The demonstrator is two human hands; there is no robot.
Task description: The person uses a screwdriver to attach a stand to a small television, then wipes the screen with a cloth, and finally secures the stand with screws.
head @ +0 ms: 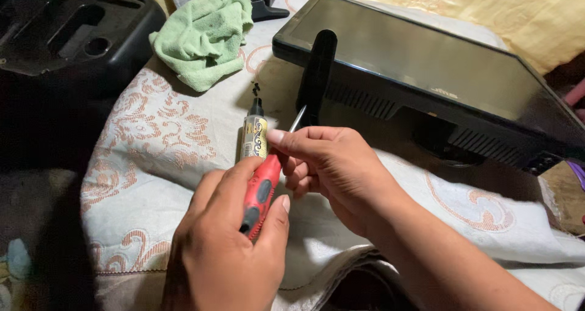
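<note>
Red and black plastic is what we're gripping: a screwdriver point(261, 195) w/ a chunky handle, and we're holding it w/ both hands at once. Our left hand point(228, 256) is wrapping the lower handle, thumb pressing along the side, so the tool is staying steady and angled up and away from us. Our right hand point(323, 164) is closing over the upper end of the handle near the metal shaft point(297, 119), fingers curled in, forefinger lying across the top; it's hiding the join btw handle and shaft, so we can't tell what exactly it's doing there. The tip is pointing toward the black flat monitor point(426, 67), which is lying screen-down on the patterned cloth point(152, 146), prob. so the glass is resting on sth soft while its back is facing up. Its stand neck point(318, 73) is sticking up just beyond the tip. A small bottle point(255, 134) w/ a dark cap is lying on the cloth just beside our hands, w/ a few tiny dark bits point(256, 88) beyond it, poss. screws, too small to say. A green rag point(204, 33) is sitting bunched further off, next to a black plastic panel point(67, 30).
</note>
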